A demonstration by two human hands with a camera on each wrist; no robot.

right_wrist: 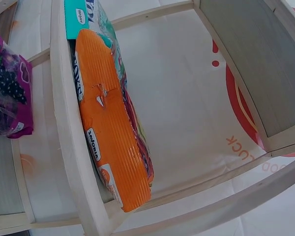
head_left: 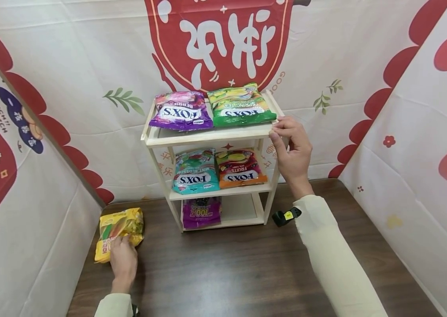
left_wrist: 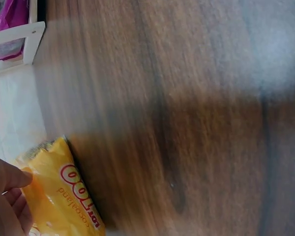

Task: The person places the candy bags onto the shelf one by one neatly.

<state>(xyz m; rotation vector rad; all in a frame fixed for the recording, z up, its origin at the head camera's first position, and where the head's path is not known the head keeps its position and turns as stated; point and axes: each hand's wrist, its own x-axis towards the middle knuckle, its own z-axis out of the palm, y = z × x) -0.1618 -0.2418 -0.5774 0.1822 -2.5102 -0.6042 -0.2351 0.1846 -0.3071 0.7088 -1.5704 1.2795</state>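
Note:
At the table's left, my left hand [head_left: 123, 259] grips the near end of a yellow candy bag [head_left: 122, 224] that lies on the table. In the left wrist view the thumb presses on the wrapper of this yellow bag [left_wrist: 59, 191]. My right hand [head_left: 295, 147] holds the right front corner of a small wooden shelf rack [head_left: 207, 140] between thumb and fingers. Right by those fingertips is the corner of a green candy bag [head_left: 243, 105] on the top tier. A purple FOX'S bag [head_left: 181, 111] lies beside it. The right wrist view does not show the hand.
On the middle tier sit a teal candy bag [head_left: 196, 171] and a red and orange one [head_left: 241, 167]. A magenta bag [head_left: 202, 212] occupies the left of the bottom tier. Printed cloth walls [head_left: 100, 57] enclose the brown table [head_left: 207, 273] at back and sides.

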